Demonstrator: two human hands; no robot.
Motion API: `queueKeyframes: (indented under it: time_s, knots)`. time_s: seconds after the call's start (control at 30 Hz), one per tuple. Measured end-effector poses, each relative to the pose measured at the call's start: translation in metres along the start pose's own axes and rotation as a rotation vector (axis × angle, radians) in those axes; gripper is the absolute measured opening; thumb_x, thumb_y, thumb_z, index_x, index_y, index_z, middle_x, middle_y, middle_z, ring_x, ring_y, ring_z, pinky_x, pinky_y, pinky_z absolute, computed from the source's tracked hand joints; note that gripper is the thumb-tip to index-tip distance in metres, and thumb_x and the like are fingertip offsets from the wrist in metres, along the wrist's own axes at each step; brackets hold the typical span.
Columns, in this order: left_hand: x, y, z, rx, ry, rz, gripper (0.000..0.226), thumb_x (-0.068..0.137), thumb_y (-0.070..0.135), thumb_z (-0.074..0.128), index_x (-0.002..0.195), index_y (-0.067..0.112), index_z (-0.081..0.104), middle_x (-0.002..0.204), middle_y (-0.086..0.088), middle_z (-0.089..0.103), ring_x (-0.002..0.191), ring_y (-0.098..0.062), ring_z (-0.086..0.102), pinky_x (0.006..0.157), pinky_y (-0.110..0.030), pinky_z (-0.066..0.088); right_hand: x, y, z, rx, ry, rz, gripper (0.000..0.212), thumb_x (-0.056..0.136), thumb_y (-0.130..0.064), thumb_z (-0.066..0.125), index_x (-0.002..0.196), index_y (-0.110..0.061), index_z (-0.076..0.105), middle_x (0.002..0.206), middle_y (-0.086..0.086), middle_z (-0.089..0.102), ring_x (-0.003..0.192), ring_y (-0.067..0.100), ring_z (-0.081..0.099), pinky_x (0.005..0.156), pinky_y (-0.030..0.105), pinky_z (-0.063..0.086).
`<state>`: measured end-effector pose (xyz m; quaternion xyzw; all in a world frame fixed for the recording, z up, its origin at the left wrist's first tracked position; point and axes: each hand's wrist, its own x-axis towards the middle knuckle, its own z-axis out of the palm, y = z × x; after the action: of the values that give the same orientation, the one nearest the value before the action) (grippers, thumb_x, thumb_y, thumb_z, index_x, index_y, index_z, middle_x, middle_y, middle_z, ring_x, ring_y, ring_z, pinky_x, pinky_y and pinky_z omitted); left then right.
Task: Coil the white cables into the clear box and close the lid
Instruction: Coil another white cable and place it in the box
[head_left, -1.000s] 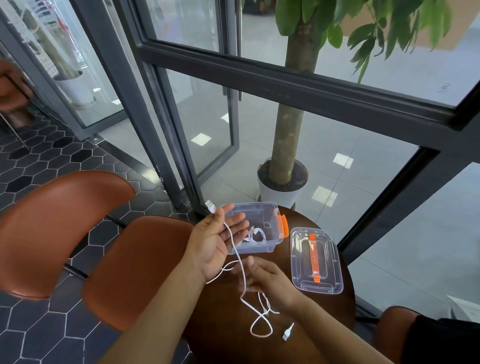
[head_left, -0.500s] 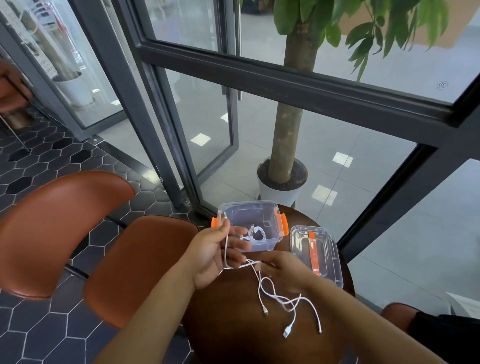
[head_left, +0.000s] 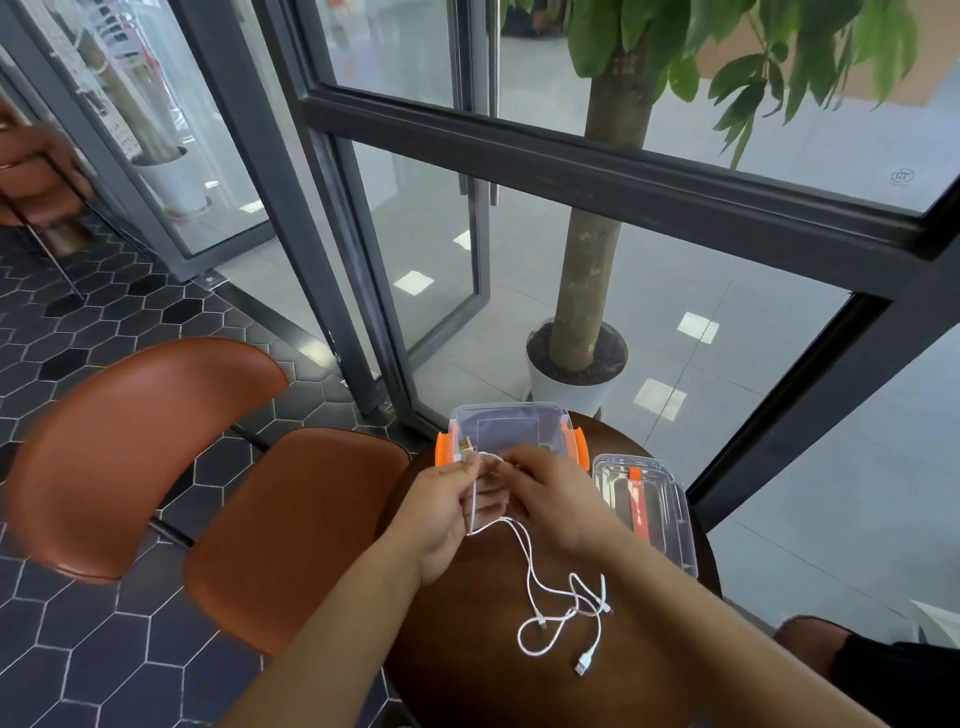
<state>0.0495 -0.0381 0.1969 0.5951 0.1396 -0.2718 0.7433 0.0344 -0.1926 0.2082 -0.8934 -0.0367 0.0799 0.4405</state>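
Observation:
A clear box (head_left: 511, 422) with orange side latches stands open at the far edge of the round brown table (head_left: 493, 675). Its clear lid (head_left: 662, 514) with an orange strip lies to the right of it. My left hand (head_left: 441, 512) grips a loop of white cable (head_left: 540, 582) just in front of the box, with the plug end sticking up near the left latch. My right hand (head_left: 553, 501) pinches the same cable close by. The rest of the cable trails loose across the table with several small plug ends. The box's inside is partly hidden by my hands.
A brown chair (head_left: 291, 525) stands left of the table, and a second one (head_left: 130, 447) sits further left. Glass panes in dark frames rise just behind the box. A potted tree (head_left: 582, 364) stands beyond the glass. The floor has dark hexagon tiles.
My right hand has moved up from the table to meet my left hand in front of the box. The cable has been wound further round my left hand, and the loose tail is shorter.

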Motion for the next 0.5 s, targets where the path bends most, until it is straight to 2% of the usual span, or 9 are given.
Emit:
queueKeyframes:
  time_s: [0.07, 0.1, 0.17, 0.23, 0.3, 0.4, 0.5]
  knots:
    - [0.000, -0.002, 0.000, -0.147, 0.033, -0.011, 0.038, 0.107, 0.026, 0.043, 0.120, -0.001, 0.066, 0.113, -0.019, 0.073, 0.101, -0.028, 0.070, 0.099, -0.046, 0.054, -0.009, -0.006, 0.011, -0.064, 0.050, -0.062, 0.023, 0.105, -0.031, 0.045, 0.117, -0.019, 0.060, 0.101, 0.001, 0.074, 0.087, 0.018, 0.070, 0.078, 0.041, 0.056]
    - [0.000, -0.003, -0.001, -0.203, 0.039, -0.015, 0.038, 0.107, 0.026, 0.043, 0.121, -0.001, 0.066, 0.115, -0.020, 0.073, 0.100, -0.027, 0.071, 0.095, -0.044, 0.055, -0.012, -0.008, 0.017, -0.039, 0.095, -0.062, 0.021, 0.105, -0.032, 0.045, 0.120, -0.021, 0.056, 0.101, 0.000, 0.074, 0.087, 0.019, 0.071, 0.077, 0.041, 0.057]
    - [-0.001, -0.004, 0.000, -0.309, 0.046, -0.019, 0.039, 0.106, 0.027, 0.043, 0.125, 0.000, 0.065, 0.117, -0.018, 0.073, 0.096, -0.025, 0.073, 0.084, -0.040, 0.056, -0.015, -0.011, 0.023, 0.050, 0.165, -0.010, 0.014, 0.103, -0.031, 0.050, 0.112, -0.022, 0.055, 0.092, -0.004, 0.074, 0.080, 0.014, 0.071, 0.072, 0.040, 0.058]
    - [-0.002, -0.006, 0.001, -0.405, 0.058, -0.024, 0.037, 0.106, 0.026, 0.043, 0.125, 0.002, 0.063, 0.109, -0.014, 0.076, 0.090, -0.024, 0.075, 0.078, -0.037, 0.055, -0.016, -0.011, 0.027, 0.097, 0.182, 0.006, 0.008, 0.098, -0.027, 0.057, 0.104, -0.022, 0.061, 0.083, -0.007, 0.072, 0.074, 0.009, 0.068, 0.069, 0.036, 0.057]
    - [-0.004, -0.007, 0.002, -0.474, 0.054, -0.026, 0.036, 0.106, 0.025, 0.042, 0.127, 0.003, 0.062, 0.111, -0.014, 0.076, 0.095, -0.024, 0.075, 0.084, -0.036, 0.054, -0.019, -0.010, 0.031, 0.130, 0.176, -0.043, 0.014, 0.094, -0.021, 0.062, 0.106, -0.025, 0.068, 0.085, -0.010, 0.073, 0.078, 0.006, 0.069, 0.070, 0.029, 0.057]
    - [-0.006, -0.005, 0.003, -0.580, -0.007, -0.055, 0.040, 0.106, 0.025, 0.042, 0.132, -0.001, 0.059, 0.125, -0.018, 0.071, 0.113, -0.029, 0.069, 0.096, -0.038, 0.052, -0.024, -0.009, 0.034, 0.170, 0.192, -0.070, 0.028, 0.092, -0.016, 0.066, 0.116, -0.029, 0.074, 0.096, -0.012, 0.076, 0.089, 0.002, 0.069, 0.076, 0.018, 0.055]
    - [-0.004, -0.002, 0.002, -0.625, -0.049, -0.059, 0.044, 0.105, 0.025, 0.042, 0.134, -0.004, 0.057, 0.127, -0.021, 0.069, 0.122, -0.034, 0.064, 0.098, -0.042, 0.051, -0.025, -0.001, 0.037, -0.067, 0.233, -0.125, 0.019, 0.091, -0.030, 0.061, 0.105, -0.037, 0.073, 0.092, -0.006, 0.077, 0.080, 0.013, 0.069, 0.072, 0.034, 0.056]
